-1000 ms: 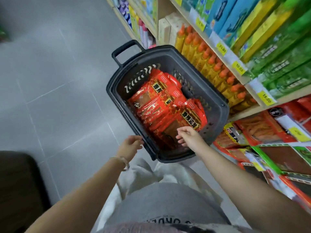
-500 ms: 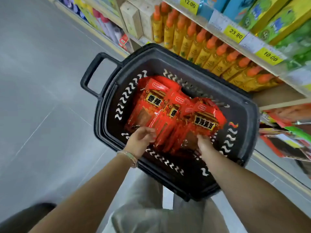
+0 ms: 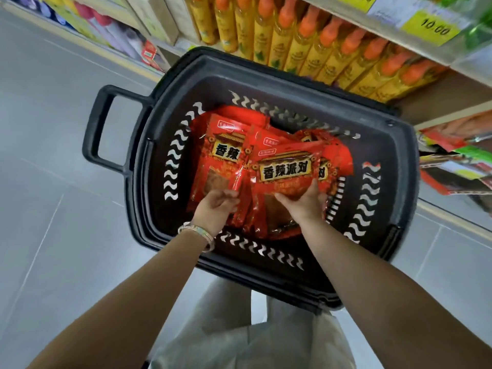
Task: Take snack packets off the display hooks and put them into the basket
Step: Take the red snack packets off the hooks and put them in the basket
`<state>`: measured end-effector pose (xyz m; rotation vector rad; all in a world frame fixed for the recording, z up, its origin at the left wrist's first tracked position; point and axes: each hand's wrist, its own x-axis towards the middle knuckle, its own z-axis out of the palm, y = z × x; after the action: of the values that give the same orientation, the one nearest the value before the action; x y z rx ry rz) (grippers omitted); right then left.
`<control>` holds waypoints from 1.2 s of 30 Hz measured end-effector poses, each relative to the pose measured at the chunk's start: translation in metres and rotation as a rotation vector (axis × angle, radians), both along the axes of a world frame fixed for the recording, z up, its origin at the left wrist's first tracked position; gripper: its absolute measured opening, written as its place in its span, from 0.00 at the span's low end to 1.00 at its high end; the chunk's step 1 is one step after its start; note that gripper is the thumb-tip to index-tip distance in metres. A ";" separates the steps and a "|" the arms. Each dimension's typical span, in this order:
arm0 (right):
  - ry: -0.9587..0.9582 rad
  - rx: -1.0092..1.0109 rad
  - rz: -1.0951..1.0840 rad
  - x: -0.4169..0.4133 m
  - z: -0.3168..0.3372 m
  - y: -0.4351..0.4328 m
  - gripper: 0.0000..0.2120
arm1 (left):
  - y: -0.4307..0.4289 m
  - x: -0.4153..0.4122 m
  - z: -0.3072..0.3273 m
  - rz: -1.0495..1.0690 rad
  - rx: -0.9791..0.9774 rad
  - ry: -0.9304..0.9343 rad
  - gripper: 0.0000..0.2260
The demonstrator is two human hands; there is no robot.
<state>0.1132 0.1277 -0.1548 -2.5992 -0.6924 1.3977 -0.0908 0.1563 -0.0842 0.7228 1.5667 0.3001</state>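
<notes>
A dark grey basket (image 3: 269,78) stands on the floor in front of me, its handle at the left. Several red snack packets (image 3: 229,145) lie heaped inside it. Both my hands are down in the basket. My left hand (image 3: 215,206) touches the lower edge of the left packets, fingers bent over them. My right hand (image 3: 306,201) grips the bottom of the top packet (image 3: 286,169), which has a yellow label with black characters. More red and green snack packets (image 3: 458,158) hang at the right edge.
A shelf of yellow bottles with orange caps (image 3: 314,41) runs just behind the basket, with yellow price tags (image 3: 431,26) above. Grey tiled floor (image 3: 53,182) spreads to the left. My legs in light trousers (image 3: 253,336) stand right below the basket.
The view has closed in on the basket. Both hands have gone from its near rim down onto the packets, and the right hand now holds the top packet.
</notes>
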 end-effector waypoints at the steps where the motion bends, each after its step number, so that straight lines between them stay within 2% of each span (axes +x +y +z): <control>1: -0.005 -0.034 0.006 0.004 -0.001 0.001 0.58 | -0.001 0.000 -0.001 -0.001 -0.003 0.006 0.05; 3: 0.026 -0.054 0.019 0.014 -0.005 0.003 0.62 | -0.002 0.000 -0.005 -0.013 -0.007 0.027 0.05; 5: 0.036 0.023 -0.008 0.024 -0.008 0.001 0.58 | -0.005 -0.001 -0.009 -0.018 -0.017 0.054 0.05; 7: 0.070 0.121 -0.061 0.033 -0.007 -0.004 0.44 | -0.008 -0.001 -0.011 -0.035 -0.033 0.091 0.05; 9: 0.196 0.161 -0.089 0.038 -0.002 -0.010 0.26 | -0.010 0.000 -0.012 -0.059 -0.064 0.125 0.06; 11: 0.305 0.190 -0.087 0.039 0.008 -0.015 0.16 | -0.011 0.002 -0.013 -0.096 -0.095 0.148 0.12; 14: 0.465 0.254 -0.107 0.037 0.029 -0.016 0.16 | -0.007 0.009 -0.010 -0.138 -0.105 0.104 0.25; 17: 0.692 0.248 -0.140 0.032 0.046 -0.015 0.24 | -0.002 0.017 -0.007 -0.174 -0.086 0.073 0.27; 19: 0.758 0.238 -0.163 0.027 0.048 -0.015 0.27 | -0.001 0.020 -0.006 -0.075 -0.118 0.040 0.25; 22: 0.670 0.228 -0.220 0.028 0.042 -0.012 0.32 | -0.001 0.022 -0.008 0.073 -0.052 0.042 0.14; 24: 0.474 0.241 -0.279 0.038 0.026 -0.011 0.26 | -0.002 0.020 -0.009 0.100 0.005 0.106 0.10; 26: 0.248 0.178 -0.292 0.050 0.007 -0.016 0.25 | -0.003 0.014 -0.010 0.126 0.041 0.160 0.05; 28: 0.172 0.071 -0.195 0.054 -0.009 -0.018 0.27 | -0.003 0.006 -0.009 0.156 0.052 0.172 0.07; 31: 0.176 -0.022 -0.048 0.032 -0.022 -0.013 0.29 | -0.001 -0.002 -0.004 0.205 0.038 0.171 0.09; 36: 0.036 0.147 0.085 0.005 -0.015 -0.015 0.36 | 0.001 -0.012 0.002 0.270 0.061 0.159 0.08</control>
<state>0.1186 0.1126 -0.1696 -2.4537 -0.8746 1.3568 -0.1027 0.1574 -0.0822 0.5928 1.8161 0.5014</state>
